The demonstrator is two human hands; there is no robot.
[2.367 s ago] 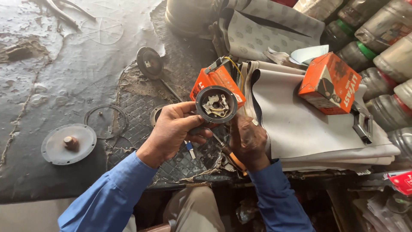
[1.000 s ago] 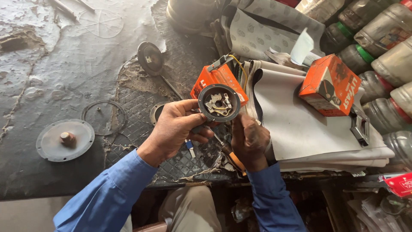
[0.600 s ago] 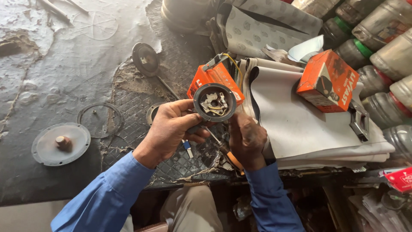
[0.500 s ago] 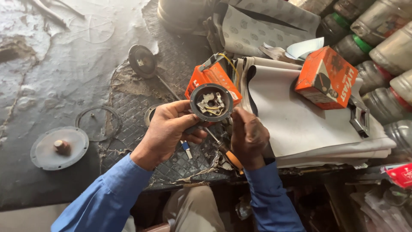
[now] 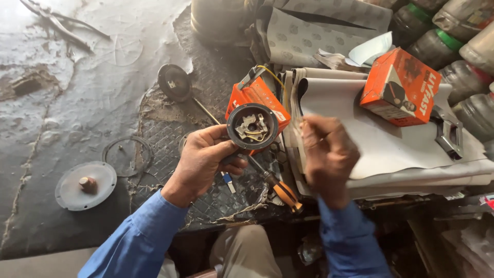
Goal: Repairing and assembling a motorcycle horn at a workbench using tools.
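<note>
1. Round black housing (image 5: 252,126) held up over the tabletop (image 5: 77,92), open face toward the camera — pale metal contacts and a curl of brass wire inside, dark rim all round.
2. Gripped by the left hand (image 5: 206,159): fingers closed around its underside, thumb along the near edge.
3. Right hand (image 5: 329,154) just beside it, apart, motion-blurred; fingers curled, holding nothing that can be made out.
4. Directly behind the housing, an orange box (image 5: 257,95), partly covered by it; a second orange box (image 5: 400,87) well to the right on stacked grey sheets (image 5: 381,149).
5. Below the hands, a screwdriver with an orange handle (image 5: 285,195) on the chequered mat (image 5: 170,139).
6. Off to the left — a grey disc with a centre knob (image 5: 86,184), a thin ring (image 5: 126,156), a dark round cap (image 5: 174,82).
7. Plastic bottles (image 5: 463,67) cut off at the right edge; lower right corner too dark and cluttered to read.
</note>
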